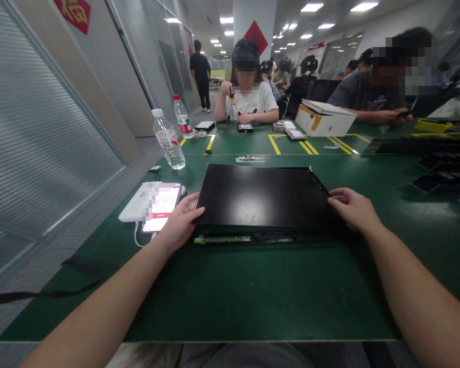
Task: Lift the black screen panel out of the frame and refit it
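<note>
A flat black panel [253, 197], which looks like a display screen, lies slightly tilted above a black frame [291, 236]. Along the frame's near side shows a green circuit board strip [224, 239]. My left hand [182, 220] grips the panel's left edge, thumb on top and fingers under the side. At the opposite edge, my right hand [350, 207] holds the panel's right side between thumb and fingers, close to the frame's raised rim [318, 181]. Most of the frame is hidden under the panel.
Left of the panel, a lit phone [163, 207] rests against a white device [138, 202] with a cable. Behind them stand two water bottles [168, 140]. Small pale scraps [250, 159] lie beyond the panel. Across the green table [253, 296], a person works near a white box [325, 120].
</note>
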### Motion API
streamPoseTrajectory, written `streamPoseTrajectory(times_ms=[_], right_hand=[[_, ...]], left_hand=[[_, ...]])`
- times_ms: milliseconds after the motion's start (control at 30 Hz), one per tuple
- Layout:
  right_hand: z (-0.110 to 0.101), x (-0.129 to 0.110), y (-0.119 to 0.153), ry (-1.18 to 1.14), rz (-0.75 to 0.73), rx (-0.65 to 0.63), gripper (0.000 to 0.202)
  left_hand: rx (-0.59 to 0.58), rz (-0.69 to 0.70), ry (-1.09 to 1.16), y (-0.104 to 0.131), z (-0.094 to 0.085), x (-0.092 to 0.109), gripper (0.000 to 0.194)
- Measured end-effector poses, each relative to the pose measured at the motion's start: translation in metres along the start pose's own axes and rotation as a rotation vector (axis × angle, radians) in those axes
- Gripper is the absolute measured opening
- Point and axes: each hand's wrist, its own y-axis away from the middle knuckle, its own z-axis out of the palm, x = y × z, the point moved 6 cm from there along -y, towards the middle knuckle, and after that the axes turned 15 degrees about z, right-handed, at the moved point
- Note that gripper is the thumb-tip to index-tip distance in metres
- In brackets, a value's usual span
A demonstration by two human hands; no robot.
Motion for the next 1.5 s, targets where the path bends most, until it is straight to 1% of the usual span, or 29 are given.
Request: streamPoseTrajectory(times_ms=[133,400,667,1033,1167,1300,1400,1500], right_hand=[[0.0,0.002,-0.003,0.039,0.013,0.017,0.031],[-0.001,0.004,-0.003,0.059,0.014,0.023,0.029],[-0.001,0.007,-0.006,0.052,-0.001,0.023,0.03],[-0.003,0.007,-0.006,0.033,-0.015,0.03,0.024],[-0.004,0.011,-0.009,0.005,0.018,0.03,0.027],[-0.004,0.012,-0.015,0.114,-0.03,0.089,0.029],[0.004,0.018,-0.023,0.224,-0.022,0.036,0.036],[0.01,0.023,-0.029,0.273,0.0,-0.016,0.041]], left_hand=[[0.01,-0.016,-0.006,0.001,0.001,0.001,0.059],[0.041,-0.043,-0.025,0.002,0.002,0.002,0.059],[0.089,-0.067,-0.005,0.002,0.003,0.004,0.053],[0.081,-0.063,-0.013,0.003,0.003,0.003,0.054],[0.078,-0.069,-0.02,0.004,0.006,0.005,0.058],[0.082,-0.074,-0.015,0.004,0.007,0.005,0.059],[0.083,-0.076,-0.012,0.004,0.006,0.005,0.065],[0.078,-0.078,-0.005,0.003,0.005,0.004,0.072]])
